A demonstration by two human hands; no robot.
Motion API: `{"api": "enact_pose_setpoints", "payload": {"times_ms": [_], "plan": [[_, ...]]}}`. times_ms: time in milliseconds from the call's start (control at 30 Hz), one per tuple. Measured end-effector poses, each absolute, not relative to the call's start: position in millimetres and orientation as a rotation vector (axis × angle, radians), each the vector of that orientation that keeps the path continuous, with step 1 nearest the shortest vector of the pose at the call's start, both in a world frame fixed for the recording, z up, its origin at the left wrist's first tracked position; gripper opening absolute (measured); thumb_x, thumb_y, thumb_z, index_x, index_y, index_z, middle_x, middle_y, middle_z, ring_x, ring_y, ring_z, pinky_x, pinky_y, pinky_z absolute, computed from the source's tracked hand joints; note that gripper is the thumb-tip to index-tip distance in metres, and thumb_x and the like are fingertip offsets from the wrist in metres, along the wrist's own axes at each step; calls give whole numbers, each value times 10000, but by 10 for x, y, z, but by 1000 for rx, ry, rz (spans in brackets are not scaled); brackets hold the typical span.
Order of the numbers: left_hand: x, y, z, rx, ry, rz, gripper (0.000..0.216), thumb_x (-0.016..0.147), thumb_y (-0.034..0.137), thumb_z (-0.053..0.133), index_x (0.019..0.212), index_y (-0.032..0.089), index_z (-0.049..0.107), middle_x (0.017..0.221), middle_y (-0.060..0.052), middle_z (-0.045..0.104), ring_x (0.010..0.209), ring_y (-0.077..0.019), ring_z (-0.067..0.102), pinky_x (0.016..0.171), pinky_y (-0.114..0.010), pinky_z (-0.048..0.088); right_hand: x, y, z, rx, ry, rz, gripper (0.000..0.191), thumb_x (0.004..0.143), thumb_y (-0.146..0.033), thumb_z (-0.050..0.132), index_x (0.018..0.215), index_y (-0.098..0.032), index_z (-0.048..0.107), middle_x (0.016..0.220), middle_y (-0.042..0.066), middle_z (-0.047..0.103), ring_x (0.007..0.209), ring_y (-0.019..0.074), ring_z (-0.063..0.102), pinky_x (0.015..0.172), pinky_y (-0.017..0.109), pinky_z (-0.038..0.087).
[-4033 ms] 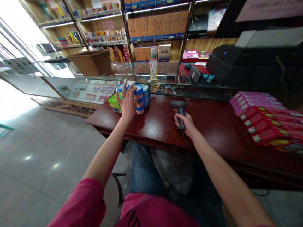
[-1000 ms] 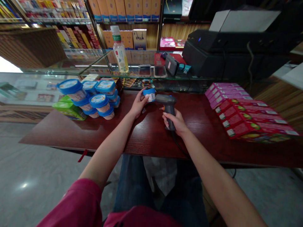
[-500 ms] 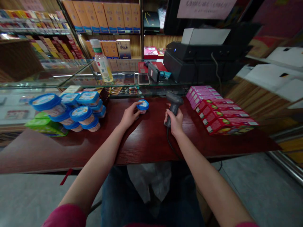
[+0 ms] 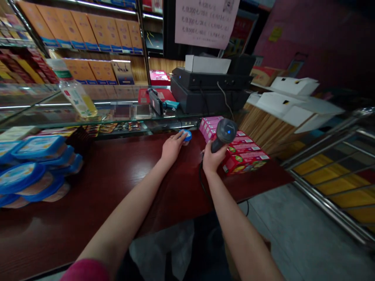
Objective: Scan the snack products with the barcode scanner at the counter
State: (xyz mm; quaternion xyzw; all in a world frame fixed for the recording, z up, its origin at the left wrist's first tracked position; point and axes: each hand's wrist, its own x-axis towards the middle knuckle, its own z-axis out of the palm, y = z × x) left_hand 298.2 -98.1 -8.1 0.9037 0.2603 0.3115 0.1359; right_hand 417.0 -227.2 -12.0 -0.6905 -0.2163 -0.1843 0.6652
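Observation:
My left hand [image 4: 173, 147] has its fingers closed on a small round tub [image 4: 186, 137] with a blue lid, at the back middle of the dark red-brown table [image 4: 129, 168]. The fingers cover part of the lid. In my right hand [image 4: 215, 158] is a black barcode scanner [image 4: 226, 132], its handle gripped and its head raised, with a small blue light showing. Its cable hangs down past my wrist. Right behind the scanner, red boxes [image 4: 246, 156] lie in a row, with pink boxes [image 4: 208, 125] beyond them.
At the left are stacked blue-lidded tubs [image 4: 38, 150]. A drink bottle [image 4: 74, 93] stands on the glass counter [image 4: 114, 121] behind the table. Black machines [image 4: 205, 91] stand at the back, and a metal rack [image 4: 331, 203] is at the right.
The view has swung right. My left hand has carried the tub rightward, closer to the pink boxes. My right hand has shifted the scanner toward the red boxes and turned its head.

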Motion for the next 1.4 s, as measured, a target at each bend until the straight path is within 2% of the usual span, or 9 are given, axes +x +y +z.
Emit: {"api": "enact_pose_setpoints", "payload": {"times_ms": [233,367,567,733,867,1033,1100,1233,1400], "plan": [[3811,-898,-69,2634,817,889,496,1045,254,518,1527,353,577,1610,-53,549,1245,-345,664,1045,-512,550,4197,-2217,-155,-1613,-411,-525,447,879,-519,602,1162,-174,565,1007,186,728,927,360,744,801,485,597],[3981,-854,-99,2718,858,809,589,1059,245,422,1634,371,413,1696,-41,429,1308,-353,624,1056,-537,534,4177,-2176,-175,-1624,-391,-527,481,895,-525,584,1205,-158,555,1018,188,727,918,357,750,815,492,600],[4020,-839,-91,2764,865,665,740,1017,173,371,1705,377,191,1781,19,221,1335,-325,608,1102,-531,512,4154,-2149,-215,-1644,-423,-490,516,915,-488,598,1284,-131,544,1090,210,729,1035,367,754,838,473,607],[3929,-879,-55,2661,856,704,924,928,105,419,1717,344,2,1796,45,111,1363,-266,601,1133,-467,508,4191,-2167,-236,-1648,-427,-435,500,927,-528,584,1251,-148,545,1009,170,735,934,337,775,750,423,606],[3577,-1026,-41,2675,775,886,918,908,91,442,1722,286,65,1788,-6,180,1418,-246,564,1175,-423,470,4196,-2174,-206,-1592,-481,-322,503,909,-561,602,1225,-176,528,885,100,718,724,284,749,655,401,585],[2766,-1122,-41,2780,737,1007,831,921,77,430,1703,268,224,1753,-24,298,1447,-239,543,1250,-434,384,4051,-2194,-105,-1335,-620,32,393,815,-495,710,1044,-258,498,670,-53,583,438,180,549,477,359,516],[2367,-1094,-24,2799,823,1024,826,921,65,432,1699,276,248,1747,-12,309,1504,-223,486,1282,-426,340,3941,-2202,-66,-1257,-693,199,414,787,-480,742,1057,-267,511,627,-85,545,414,163,509,434,333,485],[1511,-1073,41,2785,1010,1079,769,955,59,392,1682,294,310,1736,11,327,1598,-196,351,1336,-429,228,3608,-2173,-5,-1145,-741,503,464,705,-419,808,1074,-254,581,607,-96,581,393,132,494,380,267,425],[585,-1342,130,2623,1285,1195,701,1005,86,356,1657,345,365,1724,24,354,1634,-208,266,1360,-519,85,2939,-2086,64,-1028,-750,799,471,663,-386,813,1062,-228,619,600,-91,621,388,101,498,371,214,385]]}}
